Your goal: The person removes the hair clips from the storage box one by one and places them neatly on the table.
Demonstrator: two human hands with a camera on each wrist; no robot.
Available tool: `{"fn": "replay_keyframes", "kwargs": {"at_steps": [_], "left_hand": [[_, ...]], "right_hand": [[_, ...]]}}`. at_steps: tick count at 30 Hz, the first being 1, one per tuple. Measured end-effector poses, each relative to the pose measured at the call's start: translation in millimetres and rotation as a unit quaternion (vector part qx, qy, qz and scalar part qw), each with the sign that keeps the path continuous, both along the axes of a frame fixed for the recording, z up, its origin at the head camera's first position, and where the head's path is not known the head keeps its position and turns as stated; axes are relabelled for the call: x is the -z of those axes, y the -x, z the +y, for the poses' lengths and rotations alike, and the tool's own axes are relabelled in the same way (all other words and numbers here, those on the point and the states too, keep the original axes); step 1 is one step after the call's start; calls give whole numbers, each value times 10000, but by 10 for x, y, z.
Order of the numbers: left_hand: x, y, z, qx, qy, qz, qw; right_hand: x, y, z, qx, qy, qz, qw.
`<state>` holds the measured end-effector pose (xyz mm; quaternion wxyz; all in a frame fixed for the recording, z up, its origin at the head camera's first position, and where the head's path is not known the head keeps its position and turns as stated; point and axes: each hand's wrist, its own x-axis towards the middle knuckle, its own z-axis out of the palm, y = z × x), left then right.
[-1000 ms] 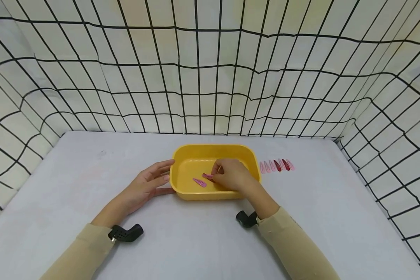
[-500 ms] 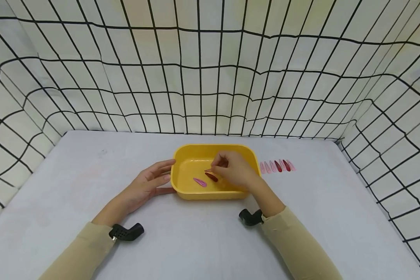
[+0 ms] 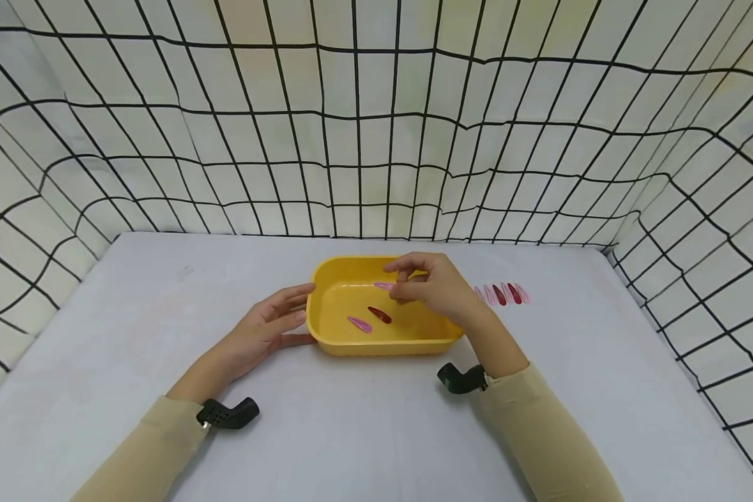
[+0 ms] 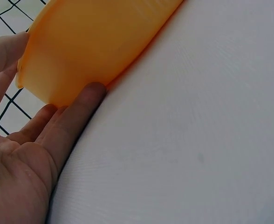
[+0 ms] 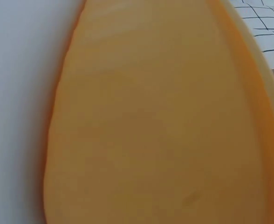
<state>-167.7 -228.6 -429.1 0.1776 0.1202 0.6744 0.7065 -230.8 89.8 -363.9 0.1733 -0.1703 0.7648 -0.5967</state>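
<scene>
A yellow plastic tray (image 3: 385, 347) stands on the white table. My left hand (image 3: 251, 341) rests its extended fingers against the tray's left side; the left wrist view shows the fingertips (image 4: 96, 89) at the outer wall. Over the right part of the tray, my right hand (image 3: 436, 289) pinches a pink snap hair clip (image 3: 384, 286) between thumb and finger. A dark red hair clip (image 3: 379, 315) and another pink hair clip (image 3: 360, 324) lie on the tray floor. In the right wrist view the tray wall (image 5: 151, 116) hides nearly all of that hand.
Right of the tray, several pink and dark red hair clips (image 3: 499, 295) lie side by side in a row, partly covered by my right hand. A black wire grid (image 3: 358, 166) before white sheeting encloses the back and sides of the table (image 3: 351, 432).
My right hand has lifted the pink hair clip off the tray floor and moved up and to the right, uncovering the dark red clip. My left hand stays at the tray's side.
</scene>
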Motion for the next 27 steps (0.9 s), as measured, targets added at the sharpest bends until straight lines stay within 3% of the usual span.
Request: {"fn": "replay_keyframes", "kwargs": {"at_steps": [13,18,23,27], "left_hand": [[20,0,-16,-59,24,-1,10000],[21,-1,-11,-52,3,35,10000],[13,14,1,-6,3,30,10000],[11,-5,-18,-60,84,71,9999]], "right_hand": [[-137,104,274,180,498,-137,9985],[-185,67,536,341,243,9,9991],[-100,39,828,598,34,95,9982],[-60,95,989,882,-332,289,9951]]}}
